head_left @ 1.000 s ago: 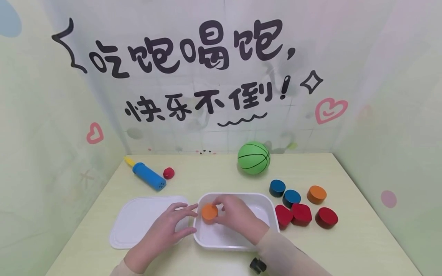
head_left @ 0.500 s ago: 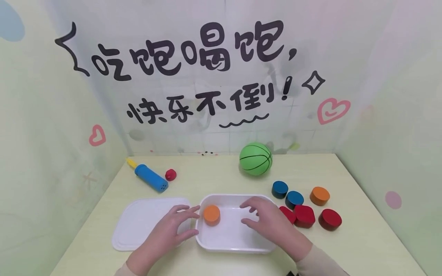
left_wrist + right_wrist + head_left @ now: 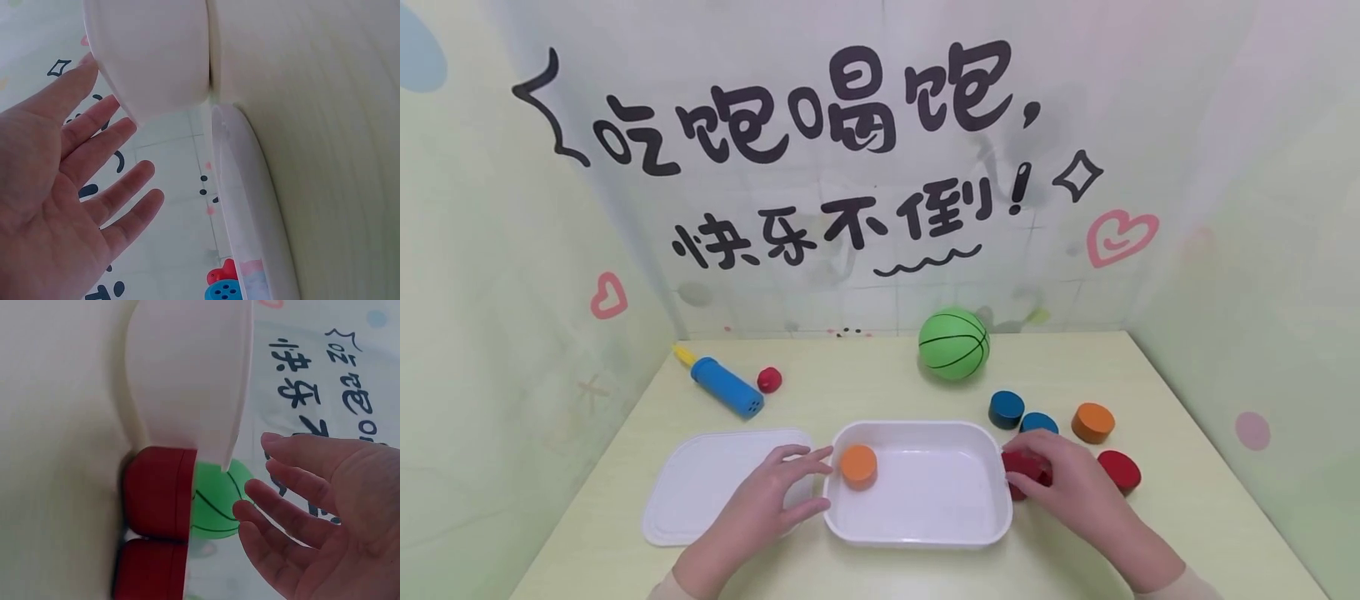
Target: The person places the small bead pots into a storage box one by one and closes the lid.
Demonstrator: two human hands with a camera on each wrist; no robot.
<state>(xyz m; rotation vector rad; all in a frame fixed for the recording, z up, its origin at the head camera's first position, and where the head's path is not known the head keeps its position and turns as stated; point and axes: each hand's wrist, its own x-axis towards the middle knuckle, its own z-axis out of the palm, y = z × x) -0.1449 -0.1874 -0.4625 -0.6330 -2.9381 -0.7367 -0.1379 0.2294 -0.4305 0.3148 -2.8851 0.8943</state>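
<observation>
A white plastic box [image 3: 917, 540] stands on the table, an orange round block [image 3: 858, 467] at the left end inside it. My left hand [image 3: 771, 492] has its fingers spread, fingertips right at the box's left rim. Over the red blocks just right of the box is my right hand [image 3: 1078, 487], fingers loosely bent and holding nothing. In the right wrist view, two red blocks, a nearer one [image 3: 159, 490] against the box wall and another [image 3: 150, 569] beside it, lie below the fingertips. The head view shows them partly hidden by the right hand.
A white lid [image 3: 692, 479] lies left of the box. Behind are a blue pump [image 3: 727, 387], a small red piece [image 3: 769, 380] and a green ball [image 3: 954, 344]. Two blue blocks [image 3: 1006, 409], an orange one [image 3: 1093, 422] and a red round one [image 3: 1120, 472] are at right.
My right hand has let go of the orange block inside the box and moved right, out over the red blocks. My left hand keeps its place at the rim.
</observation>
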